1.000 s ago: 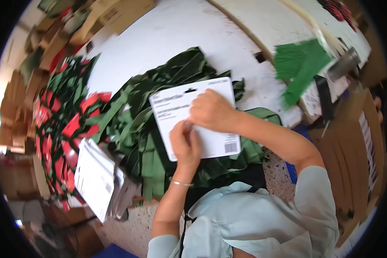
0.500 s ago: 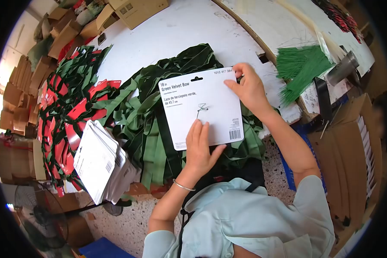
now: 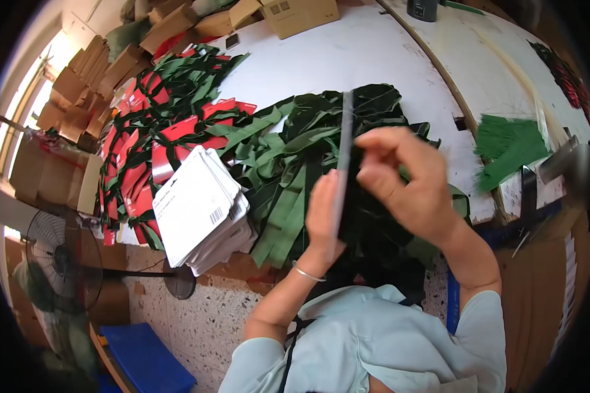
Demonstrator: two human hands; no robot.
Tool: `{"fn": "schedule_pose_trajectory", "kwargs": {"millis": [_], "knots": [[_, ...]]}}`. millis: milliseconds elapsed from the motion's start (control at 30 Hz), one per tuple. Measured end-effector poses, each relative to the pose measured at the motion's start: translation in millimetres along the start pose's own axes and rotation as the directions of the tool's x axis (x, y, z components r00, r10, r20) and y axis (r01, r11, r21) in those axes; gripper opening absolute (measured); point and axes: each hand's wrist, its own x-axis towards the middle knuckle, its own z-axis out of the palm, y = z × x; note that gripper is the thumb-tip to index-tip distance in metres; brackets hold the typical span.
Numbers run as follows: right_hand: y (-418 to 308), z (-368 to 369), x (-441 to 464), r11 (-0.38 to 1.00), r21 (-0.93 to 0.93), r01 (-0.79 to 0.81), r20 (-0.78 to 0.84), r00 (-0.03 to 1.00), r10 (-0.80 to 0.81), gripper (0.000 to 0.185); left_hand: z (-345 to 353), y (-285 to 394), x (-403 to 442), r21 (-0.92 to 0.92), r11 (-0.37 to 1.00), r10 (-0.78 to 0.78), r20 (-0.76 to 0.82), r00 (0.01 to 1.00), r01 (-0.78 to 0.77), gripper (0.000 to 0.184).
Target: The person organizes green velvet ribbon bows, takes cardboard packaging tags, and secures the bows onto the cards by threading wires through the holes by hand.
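Observation:
The white printed bow card (image 3: pixel 344 150) stands nearly edge-on to me over the heap of dark green velvet ribbon bows (image 3: pixel 285 209). My left hand (image 3: pixel 324 209) grips its lower part, with fingers flat along the left side; the thumb is mostly hidden. Just right of the card, my right hand (image 3: pixel 410 180) hovers over the ribbons with fingers loosely curled. A gap shows between index finger and thumb, and nothing is visible in it; motion blurs this hand somewhat. Left of the ribbons is a stack of white cards (image 3: pixel 196 206) at the table's front edge.
Red cards with green bows (image 3: pixel 177 134) are piled at the left. Green wire ties (image 3: pixel 508 147) lie at the right, beside a metal cylinder (image 3: pixel 557 160). A cardboard box (image 3: pixel 301 16) stands at the back. A fan (image 3: pixel 62 255) is at lower left.
The card has turned from face-on to edge-on. My right hand has come off its upper right corner and moved lower. The view has shifted, so the table things appear further right.

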Motion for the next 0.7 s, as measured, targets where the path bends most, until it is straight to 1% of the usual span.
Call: {"fn": "schedule_pose_trajectory", "kwargs": {"millis": [33,67,100,133,167,200,233,267,300,333,367,400,433,467,500,533,567,600,633,667,700], "knots": [[-8.3,4.9,2.4,0.998,-0.034,0.049,0.065,0.997,-0.047,0.033,-14.5,-16.7,15.7,0.008,0.982,-0.189,-0.041,0.981,0.19,0.036],[-6.7,15.7,2.4,0.994,-0.006,0.109,0.046,0.993,-0.109,0.031,-30.4,-16.5,11.0,0.003,0.967,-0.25,-0.162,0.954,0.254,0.034],[0.9,22.6,1.3,0.987,-0.071,0.143,0.051,0.989,-0.139,0.031,-31.4,1.2,35.7,-0.52,0.837,-0.361,-0.298,0.884,0.167,0.034],[9.7,30.1,0.3,0.975,-0.135,0.177,0.058,0.984,-0.171,0.03,-42.0,23.1,50.9,-0.656,0.738,-0.464,-0.321,0.826,0.16,0.035],[18.4,35.0,-2.6,0.987,-0.124,0.099,0.074,0.993,-0.09,0.029,-56.4,21.8,58.1,-0.756,0.635,-0.518,-0.263,0.814,0.159,0.034],[30.7,41.9,-5.9,0.983,-0.162,0.086,0.045,0.996,-0.08,0.029,-71.8,5.0,57.1,-0.853,0.494,-0.533,-0.145,0.833,0.168,0.034],[42.7,49.4,-8.9,0.977,-0.198,0.073,0.016,0.997,-0.071,0.029,-78.4,0.3,58.1,-0.878,0.456,-0.496,-0.118,0.86,0.143,0.036],[50.6,55.4,-13.1,0.989,-0.14,-0.036,0.023,0.999,0.04,0.035,-79.1,0.4,56.9,-0.879,0.448,-0.524,-0.113,0.844,0.161,0.036],[56.6,62.5,-16.0,0.992,-0.096,-0.078,0.026,0.996,0.081,0.039,-77.4,4.1,58.0,-0.883,0.435,-0.549,-0.105,0.829,0.177,0.035],[61.5,68.7,-19.9,0.991,-0.054,-0.121,0.031,0.992,0.123,0.042,-76.3,4.0,56.8,-0.895,0.415,-0.544,-0.099,0.834,0.165,0.036],[64.8,74.6,-25.5,0.957,0.057,-0.285,0.108,0.955,0.277,0.045,-77.3,1.1,56.5,-0.897,0.412,-0.542,-0.1,0.835,0.16,0.036],[68.3,79.9,-29.8,0.861,0.264,-0.436,0.186,0.899,0.398,0.044,-78.2,-4.0,55.6,-0.906,0.392,-0.548,-0.091,0.832,0.159,0.036],[71.1,85.0,-33.9,0.696,0.441,-0.567,0.29,0.824,0.487,0.042,-79.0,-7.2,56.0,-0.915,0.373,-0.554,-0.084,0.829,0.156,0.037],[71.1,91.8,-39.2,0.663,0.485,-0.571,0.297,0.82,0.49,0.041,-81.1,-8.1,58.0,-0.916,0.373,-0.552,-0.091,0.829,0.148,0.037],[66.2,94.1,-44.1,0.578,0.519,-0.63,0.378,0.776,0.505,0.039,-84.0,-9.0,60.6,-0.919,0.363,-0.574,-0.091,0.814,0.153,0.037],[65.2,93.0,-50.5,0.683,0.325,-0.654,0.43,0.745,0.509,0.033,-87.6,-9.8,62.9,-0.923,0.353,-0.595,-0.094,0.798,0.155,0.037],[61.0,96.6,-56.1,0.65,0.385,-0.655,0.499,0.74,0.451,0.024,-92.1,-11.6,62.4,-0.957,0.253,-0.558,-0.025,0.829,0.141,0.039],[42.4,88.2,-49.7,0.579,0.328,-0.747,0.633,0.628,0.452,0.019,-95.8,-7.2,65.6,-0.957,0.247,-0.575,-0.019,0.818,0.151,0.038],[40.8,90.9,-53.8,0.476,0.335,-0.813,0.716,0.548,0.433,0.017,-99.1,0.2,69.6,-0.957,0.241,-0.591,-0.014,0.807,0.16,0.037],[48.0,96.2,-62.4,0.648,0.294,-0.703,0.692,0.624,0.362,0.018,-101.7,5.5,72.1,-0.929,0.34,-0.582,-0.087,0.808,0.145,0.037],[45.3,92.4,-59.5,0.764,0.091,-0.638,0.75,0.549,0.369,0.024,-105.9,11.2,74.1,-0.929,0.346,-0.58,-0.102,0.808,0.132,0.037]]}}
